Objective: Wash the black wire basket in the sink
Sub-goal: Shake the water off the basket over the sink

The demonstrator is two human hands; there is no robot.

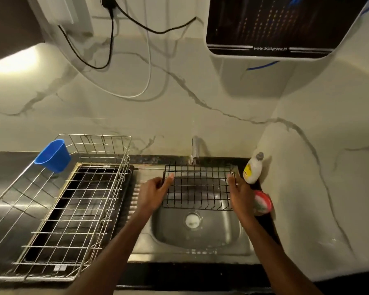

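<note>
The black wire basket (198,188) hangs over the back half of the steel sink (200,241), just below the tap (195,150). My left hand (153,192) grips its left side, thumb hooked over the top rim. My right hand (240,192) holds the right side the same way. The basket sits level, its open top facing up. Through its bars I see the sink bowl, and the round drain (192,220) lies in front of it.
A large silver wire dish rack (68,209) with a blue cup (52,155) hung on its rim fills the counter to the left. A dish soap bottle (252,169) and a red-and-green scrub pad tub (262,202) stand right of the sink. A water purifier (275,26) hangs above.
</note>
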